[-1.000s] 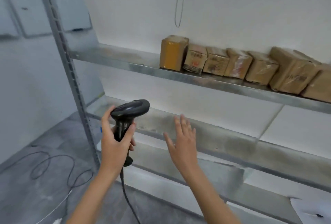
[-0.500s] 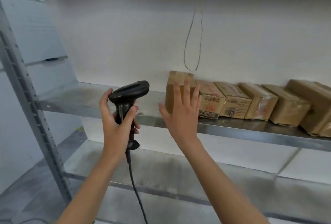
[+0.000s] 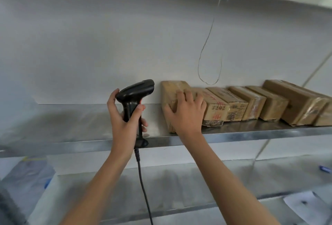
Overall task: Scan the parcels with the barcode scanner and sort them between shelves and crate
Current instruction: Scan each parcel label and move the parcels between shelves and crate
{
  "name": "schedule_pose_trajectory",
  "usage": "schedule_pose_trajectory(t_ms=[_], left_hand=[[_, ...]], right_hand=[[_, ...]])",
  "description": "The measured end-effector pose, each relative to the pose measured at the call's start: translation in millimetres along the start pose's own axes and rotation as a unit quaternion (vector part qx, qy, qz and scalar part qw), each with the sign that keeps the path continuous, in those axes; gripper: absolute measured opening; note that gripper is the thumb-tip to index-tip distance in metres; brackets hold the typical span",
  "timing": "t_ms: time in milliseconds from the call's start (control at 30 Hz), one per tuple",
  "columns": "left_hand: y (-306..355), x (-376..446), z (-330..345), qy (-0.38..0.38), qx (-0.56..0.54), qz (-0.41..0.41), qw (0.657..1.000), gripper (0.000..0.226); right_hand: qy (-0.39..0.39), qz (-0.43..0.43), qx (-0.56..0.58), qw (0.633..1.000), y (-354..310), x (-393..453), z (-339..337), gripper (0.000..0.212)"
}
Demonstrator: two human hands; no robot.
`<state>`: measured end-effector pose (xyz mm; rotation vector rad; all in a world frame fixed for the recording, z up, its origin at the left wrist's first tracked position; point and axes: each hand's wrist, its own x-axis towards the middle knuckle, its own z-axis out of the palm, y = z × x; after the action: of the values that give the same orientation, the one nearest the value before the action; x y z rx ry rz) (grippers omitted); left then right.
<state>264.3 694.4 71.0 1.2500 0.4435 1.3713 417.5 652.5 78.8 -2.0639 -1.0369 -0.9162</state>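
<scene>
Head view: pick-up step. Left hand (image 3: 125, 122) gripping barcode scanner (image 3: 135, 95) by handle; right hand (image 3: 186, 113), fingers spread, clasping leftmost parcel (image 3: 170, 91) of row on middle shelf (image 3: 71, 122). Next, probably: draw parcel out, present label to scanner.

A thin wire loop (image 3: 209, 59) hangs against the white wall (image 3: 100, 45); white paper (image 3: 307, 205) lies lower right

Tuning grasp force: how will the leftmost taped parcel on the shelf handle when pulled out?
The leftmost parcel is cardboard, so probably stiff. Its glossy tape wrap may be slippery under the right hand. It stands taller than its neighbour at the row's open end, so it could tip left.
</scene>
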Motion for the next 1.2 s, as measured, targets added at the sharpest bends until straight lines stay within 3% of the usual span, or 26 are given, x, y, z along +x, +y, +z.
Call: schedule_pose_trajectory(t_ms=[133,333,433,500,600,700,833,967,1100,1200], left_hand=[[-11,2,-14,-0.008,-0.009,-0.022,1.000,0.064],[-21,0,-28,0.027,-0.035,-0.090,0.995,0.066],[-11,-1,-30,0.041,-0.060,-0.097,0.993,0.072],[-4,-1,-34,0.042,-0.081,-0.060,0.994,0.068],[9,-3,-38,0.035,-0.093,0.000,0.995,0.066],[20,-10,-33,0.025,-0.099,0.033,0.994,0.067],[20,-19,-25,-0.002,-0.070,0.070,0.995,0.072],[11,-20,-23,-0.003,-0.060,0.046,0.997,0.072],[14,-16,-26,0.009,-0.056,0.048,0.997,0.066],[10,-5,-34,0.025,-0.060,0.012,0.998,0.065]], right_hand=[[0.100,-0.030,0.044,0.994,-16,-25,-4,0.044],[0.150,0.026,0.196,0.969,-48,-55,-19,0.052],[0.109,0.078,0.268,0.954,-58,-67,-30,0.054],[0.059,0.127,0.312,0.940,-57,-71,-40,0.055],[-0.030,0.124,0.320,0.939,-49,-64,-61,0.062],[-0.143,0.076,0.269,0.949,-48,-57,-75,0.084],[-0.195,0.066,0.206,0.957,-52,-59,-69,0.117],[-0.161,0.083,0.175,0.968,-56,-69,-56,0.123],[-0.081,0.102,0.219,0.967,-54,-79,-46,0.109],[-0.089,0.107,0.293,0.946,-49,-83,-48,0.111]])
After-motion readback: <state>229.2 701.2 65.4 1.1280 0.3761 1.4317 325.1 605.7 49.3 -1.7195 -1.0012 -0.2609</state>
